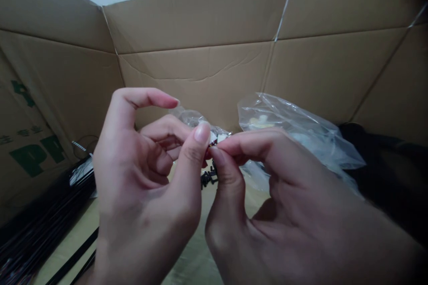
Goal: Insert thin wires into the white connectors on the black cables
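My left hand (pixel 147 178) is closed in a pinch of thumb and fingers, its index finger raised and bent. At its thumb tip shows a small white piece (pixel 213 137) that looks like a plastic connector. My right hand (pixel 264 187) pinches thin wires (pixel 211 144) of dark red and yellow between thumb and index finger, right against the left fingertips. Most of both small parts is hidden by the fingers. Behind the hands, a cluster of small black parts (pixel 209 177) lies on the table.
Cardboard walls (pixel 194 62) enclose the back and sides. A clear plastic bag (pixel 301 129) with pale pieces sits at the right back, and another clear bag (pixel 194 118) behind the hands. A bundle of black cables (pixel 50 218) lies at left on the yellowish tabletop (pixel 187 258).
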`<action>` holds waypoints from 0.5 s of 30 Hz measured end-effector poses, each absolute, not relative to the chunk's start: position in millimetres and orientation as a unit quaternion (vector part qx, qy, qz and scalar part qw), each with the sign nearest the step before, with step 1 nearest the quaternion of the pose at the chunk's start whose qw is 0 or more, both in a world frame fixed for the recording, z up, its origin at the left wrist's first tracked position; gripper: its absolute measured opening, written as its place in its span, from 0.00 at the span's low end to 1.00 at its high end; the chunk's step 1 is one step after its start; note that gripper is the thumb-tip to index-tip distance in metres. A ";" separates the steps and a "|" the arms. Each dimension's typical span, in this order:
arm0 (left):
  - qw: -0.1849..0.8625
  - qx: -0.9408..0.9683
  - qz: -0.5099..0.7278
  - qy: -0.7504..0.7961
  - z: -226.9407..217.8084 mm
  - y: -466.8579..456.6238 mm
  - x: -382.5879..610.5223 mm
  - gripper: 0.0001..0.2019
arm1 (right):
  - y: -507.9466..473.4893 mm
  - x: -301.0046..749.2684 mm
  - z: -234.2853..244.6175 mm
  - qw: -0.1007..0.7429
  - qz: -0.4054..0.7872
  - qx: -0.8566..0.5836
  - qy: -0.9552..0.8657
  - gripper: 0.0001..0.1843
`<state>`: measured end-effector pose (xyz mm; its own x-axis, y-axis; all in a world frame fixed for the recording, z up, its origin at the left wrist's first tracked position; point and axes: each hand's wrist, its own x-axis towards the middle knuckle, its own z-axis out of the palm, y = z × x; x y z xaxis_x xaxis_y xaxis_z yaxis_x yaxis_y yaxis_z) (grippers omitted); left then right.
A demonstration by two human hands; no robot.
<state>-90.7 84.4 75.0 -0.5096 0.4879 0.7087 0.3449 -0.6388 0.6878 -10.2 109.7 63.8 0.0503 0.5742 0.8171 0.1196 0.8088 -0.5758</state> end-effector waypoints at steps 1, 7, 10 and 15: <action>0.046 0.485 0.762 0.426 75.5 84.2 -89.4 0.12 | 109.0 -10.5 63.8 0.679 0.163 -0.262 -0.666 0.11; 0.067 0.470 0.757 0.448 72.4 88.4 -98.8 0.11 | 107.5 -6.2 70.9 0.680 0.195 -0.244 -0.664 0.11; 0.079 0.470 0.765 0.434 71.9 89.9 -104.6 0.12 | 112.8 1.5 76.6 0.666 0.245 -0.228 -0.667 0.07; 0.103 0.488 0.756 0.424 75.5 83.7 -99.2 0.12 | 128.9 3.8 83.7 0.620 0.389 -0.158 -0.663 0.07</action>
